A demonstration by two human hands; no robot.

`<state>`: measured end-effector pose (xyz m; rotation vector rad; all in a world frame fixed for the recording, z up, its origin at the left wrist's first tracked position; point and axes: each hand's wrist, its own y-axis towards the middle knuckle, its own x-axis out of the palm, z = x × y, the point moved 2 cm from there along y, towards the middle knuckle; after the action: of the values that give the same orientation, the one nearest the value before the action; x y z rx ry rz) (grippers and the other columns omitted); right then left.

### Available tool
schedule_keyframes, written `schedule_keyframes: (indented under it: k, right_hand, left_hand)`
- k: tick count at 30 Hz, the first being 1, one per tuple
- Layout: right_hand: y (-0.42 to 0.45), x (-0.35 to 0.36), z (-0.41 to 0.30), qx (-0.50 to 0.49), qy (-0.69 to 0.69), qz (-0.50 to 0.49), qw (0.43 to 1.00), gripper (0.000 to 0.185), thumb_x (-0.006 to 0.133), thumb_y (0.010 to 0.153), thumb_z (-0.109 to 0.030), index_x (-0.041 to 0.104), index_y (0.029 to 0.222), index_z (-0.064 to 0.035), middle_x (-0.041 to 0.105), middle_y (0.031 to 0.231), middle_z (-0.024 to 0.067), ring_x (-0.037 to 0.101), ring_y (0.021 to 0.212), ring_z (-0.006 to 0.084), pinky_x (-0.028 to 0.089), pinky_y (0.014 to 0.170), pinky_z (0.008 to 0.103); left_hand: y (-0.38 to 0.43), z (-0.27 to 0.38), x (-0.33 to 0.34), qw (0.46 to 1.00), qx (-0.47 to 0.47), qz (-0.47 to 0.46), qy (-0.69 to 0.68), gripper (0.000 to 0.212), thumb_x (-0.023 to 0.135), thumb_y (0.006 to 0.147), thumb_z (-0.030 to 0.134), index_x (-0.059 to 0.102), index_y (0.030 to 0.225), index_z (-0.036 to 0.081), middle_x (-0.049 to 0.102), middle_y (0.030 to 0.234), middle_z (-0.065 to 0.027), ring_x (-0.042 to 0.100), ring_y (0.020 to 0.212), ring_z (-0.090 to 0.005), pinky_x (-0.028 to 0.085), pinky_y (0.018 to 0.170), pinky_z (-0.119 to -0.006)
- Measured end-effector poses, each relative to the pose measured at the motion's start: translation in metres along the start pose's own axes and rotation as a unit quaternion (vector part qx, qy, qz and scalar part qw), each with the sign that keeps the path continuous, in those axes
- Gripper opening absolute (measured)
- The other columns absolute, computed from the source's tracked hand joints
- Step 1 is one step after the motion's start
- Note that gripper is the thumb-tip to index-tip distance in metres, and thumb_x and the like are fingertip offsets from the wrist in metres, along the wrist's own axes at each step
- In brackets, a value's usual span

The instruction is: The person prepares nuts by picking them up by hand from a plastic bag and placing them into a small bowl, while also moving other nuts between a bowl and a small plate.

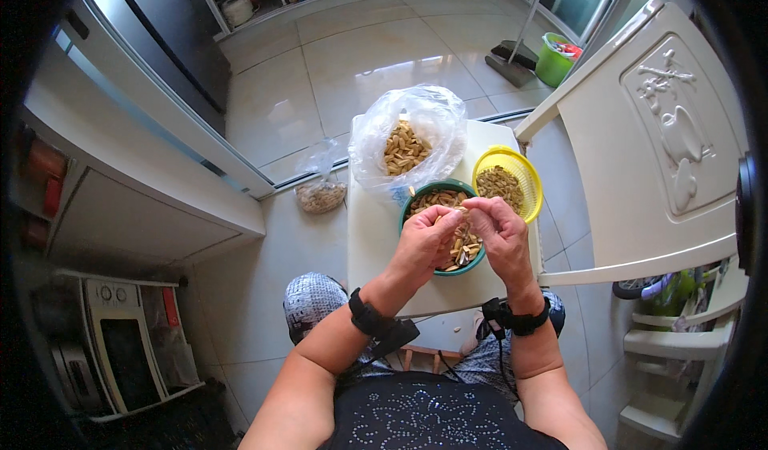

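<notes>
My left hand (427, 234) and my right hand (499, 234) meet above a green bowl (410, 205), fingertips pinched together around a small pale seed or shell. Large tan seeds in their shells (465, 247) fill the bowl. Right beside it sits a yellow plastic basket (533, 180) holding smaller, shelled-looking kernels (499, 187). Behind the bowl, an open clear plastic bag (441, 111) contains more tan seeds in shells (405, 150). All three stand on the seat of a cream plastic chair (372, 234). How far the held piece is split cannot be seen.
The chair's raised backrest (606, 150) rises at the right. A tied plastic bag (321, 197) lies on the tiled floor, left of the seat. Farther off are a broom (510, 71) and a green bucket (553, 63). My knees flank the seat's near edge.
</notes>
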<state>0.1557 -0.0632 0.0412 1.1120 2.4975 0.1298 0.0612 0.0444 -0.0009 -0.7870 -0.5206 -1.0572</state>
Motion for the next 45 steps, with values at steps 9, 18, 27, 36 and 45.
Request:
schedule_keyframes:
  k: [9, 18, 27, 36, 45]
  right_hand:
    - [-0.001, 0.005, -0.005, -0.185, -0.128, 0.042, 0.973, 0.013, 0.065, 0.082, 0.001, 0.065, 0.094, -0.0009, 0.065, 0.088, 0.0124, 0.064, 0.077, 0.0248, 0.053, 0.067, 0.0330]
    - [-0.001, 0.001, 0.000, -0.086, 0.027, -0.036, 0.995, 0.009, 0.064, 0.085, -0.002, 0.061, 0.093, -0.0004, 0.064, 0.084, 0.0070, 0.063, 0.076, 0.0152, 0.051, 0.069, 0.0257]
    - [-0.001, 0.003, 0.008, 0.041, 0.070, 0.016, 0.997, 0.007, 0.059, 0.089, -0.001, 0.061, 0.096, 0.0000, 0.064, 0.087, 0.0048, 0.063, 0.078, 0.0115, 0.052, 0.069, 0.0245]
    - [-0.005, 0.006, -0.006, -0.177, -0.165, 0.050, 0.969, 0.011, 0.066, 0.082, -0.001, 0.062, 0.091, -0.0023, 0.063, 0.084, 0.0131, 0.064, 0.074, 0.0284, 0.052, 0.065, 0.0341]
    - [-0.005, 0.009, -0.011, -0.267, -0.254, 0.059, 0.928, 0.011, 0.066, 0.081, -0.003, 0.060, 0.089, -0.0048, 0.062, 0.081, 0.0120, 0.062, 0.071, 0.0297, 0.051, 0.062, 0.0372]
  left_hand:
    - [-0.002, 0.009, 0.002, 0.999, 0.000, 0.013, -0.045, 0.017, 0.059, 0.093, 0.023, 0.056, 0.085, 0.009, 0.043, 0.060, 0.0060, 0.033, 0.040, -0.0015, 0.024, 0.034, -0.017]
    - [0.002, 0.002, -0.006, 0.996, -0.027, -0.075, -0.031, 0.021, 0.055, 0.095, 0.027, 0.056, 0.088, 0.008, 0.046, 0.063, 0.0037, 0.036, 0.043, -0.0028, 0.026, 0.034, -0.017]
    - [0.001, 0.003, 0.001, 0.999, -0.026, -0.014, -0.039, 0.018, 0.059, 0.093, 0.024, 0.059, 0.097, 0.006, 0.046, 0.061, 0.0053, 0.036, 0.042, -0.0016, 0.025, 0.035, -0.017]
    - [0.001, 0.004, -0.001, 0.999, 0.029, 0.036, -0.001, 0.013, 0.065, 0.089, 0.016, 0.060, 0.095, 0.006, 0.046, 0.058, 0.0075, 0.032, 0.039, 0.0000, 0.022, 0.034, -0.017]
    - [0.002, 0.003, -0.003, 0.996, 0.058, 0.053, 0.031, 0.012, 0.064, 0.088, 0.013, 0.061, 0.092, 0.003, 0.050, 0.060, 0.0057, 0.036, 0.040, -0.0006, 0.025, 0.035, -0.017]
